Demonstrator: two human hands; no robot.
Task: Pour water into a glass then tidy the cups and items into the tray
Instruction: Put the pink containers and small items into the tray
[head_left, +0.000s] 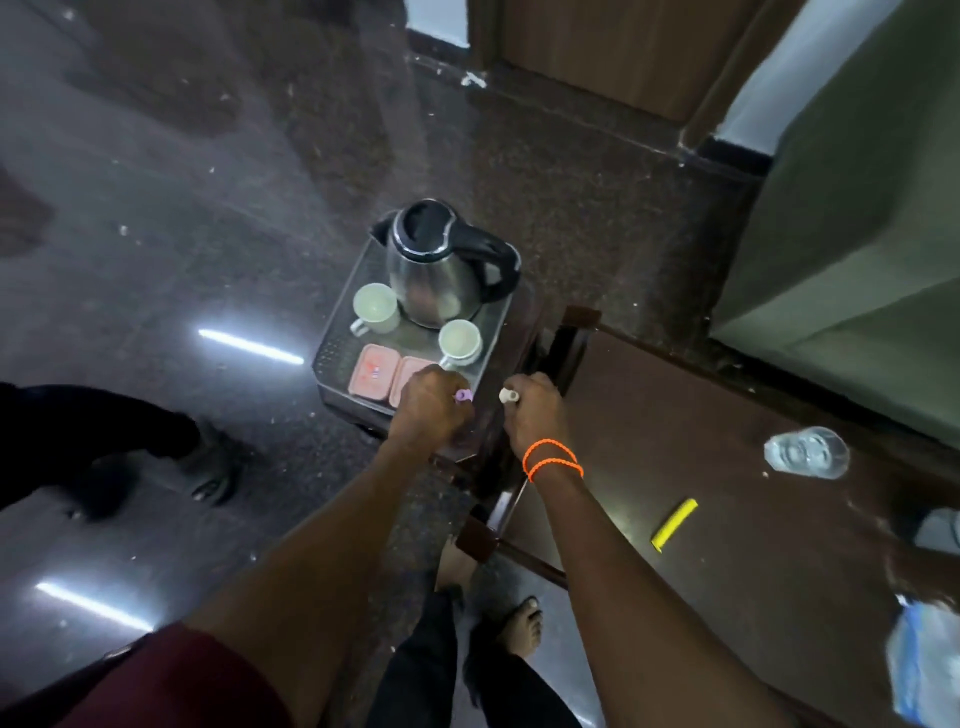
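Note:
A dark tray (332, 358) carries a steel kettle (441, 275) with a black lid and handle, two pale cups (375, 307) (460, 340) and two pink boxes (370, 371). My left hand (431, 410) is curled over the tray's near edge and partly covers the right pink box. At the tray's near right corner, my right hand (535, 413), with orange bands on the wrist, is curled too; what its fingers grip is hidden. A clear glass of water (808, 451) stands on the dark brown table (675, 415) to the right.
A yellow stick-shaped item (674, 524) and a plastic bottle (930, 660) lie on the table. A dark wooden frame (571, 332) sits between tray and table. Another person's leg and foot (208, 478) are on the glossy floor at the left. A green cabinet (857, 234) stands at the right.

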